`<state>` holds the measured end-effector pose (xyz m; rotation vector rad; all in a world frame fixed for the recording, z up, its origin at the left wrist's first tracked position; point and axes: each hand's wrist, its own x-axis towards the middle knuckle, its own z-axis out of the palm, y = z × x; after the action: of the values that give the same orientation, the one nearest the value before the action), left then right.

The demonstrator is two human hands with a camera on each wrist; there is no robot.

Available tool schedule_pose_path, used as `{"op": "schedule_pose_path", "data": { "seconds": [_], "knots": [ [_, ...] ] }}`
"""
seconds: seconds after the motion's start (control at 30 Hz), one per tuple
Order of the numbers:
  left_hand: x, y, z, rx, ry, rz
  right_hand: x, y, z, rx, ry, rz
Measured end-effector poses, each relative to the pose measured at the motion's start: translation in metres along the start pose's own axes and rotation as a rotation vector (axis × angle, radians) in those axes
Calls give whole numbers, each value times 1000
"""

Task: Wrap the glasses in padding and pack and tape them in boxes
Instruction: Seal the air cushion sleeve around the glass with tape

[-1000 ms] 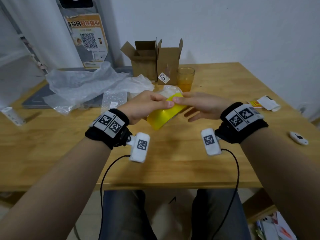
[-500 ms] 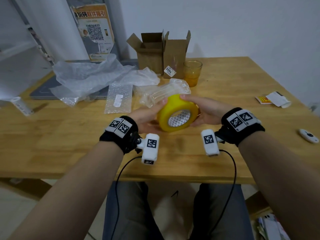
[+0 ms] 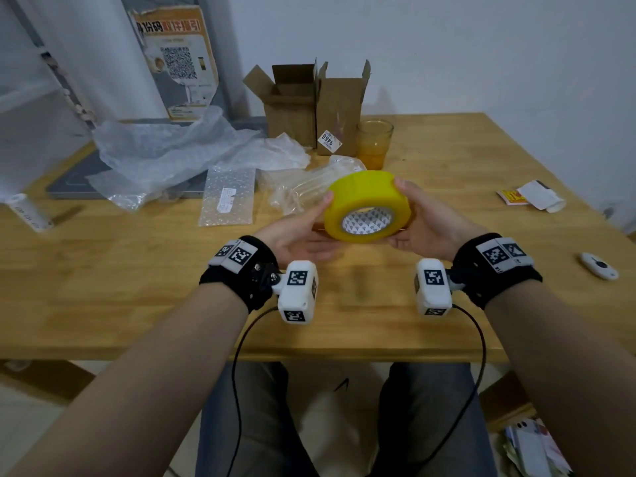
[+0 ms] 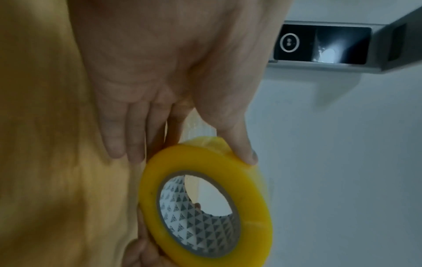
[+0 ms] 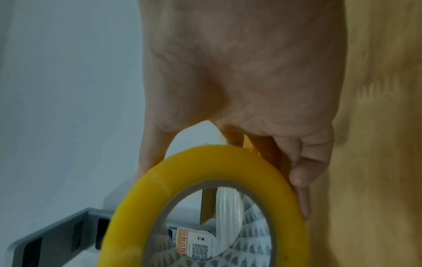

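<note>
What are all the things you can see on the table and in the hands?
Tape roll: one, yellow with a patterned core, held above the table between both hands.
Cardboard boxes: two, brown, flaps open, side by side at the back of the table.
Glass: one, amber-tinted, right of the boxes.
Wrapped bundle: one, clear padding, lying behind the tape roll.
Bubble wrap sheets: a loose clear pile, back left.
Small bubble bag: one, clear, flat in front of the pile.
White tube: one, left edge.
Paper slips: white and orange, right side.
Small white gadget: one, far right.
Table: one, wooden.
Left hand: thumb and fingers on the roll's left side.
Right hand: gripping the roll's right side.
</note>
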<state>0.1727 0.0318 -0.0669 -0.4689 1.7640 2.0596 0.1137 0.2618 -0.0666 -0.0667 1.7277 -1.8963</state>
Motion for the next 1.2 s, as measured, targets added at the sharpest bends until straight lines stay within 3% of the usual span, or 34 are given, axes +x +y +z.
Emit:
{"op": "schedule_pose_path", "data": {
  "seconds": [0.13,0.33,0.47,0.67,0.8,1.2],
  "knots": [
    [5,18,21,-28,-113,-25,0,5,-10,76,-94,-45],
    [10,35,24,84,-96,55,6,-3,-27,46,-80,-98],
    [9,39,23,120,-40,131,3,-14,-30,-49,17,-127],
    [18,29,28,258,162,233,2,-20,-11,-227,117,-121],
    [22,20,33,318,206,284,7,-22,-2,-318,191,-134],
    [35,10,17,204,174,203,5,-8,-26,-241,78,-76]
  ]
}}
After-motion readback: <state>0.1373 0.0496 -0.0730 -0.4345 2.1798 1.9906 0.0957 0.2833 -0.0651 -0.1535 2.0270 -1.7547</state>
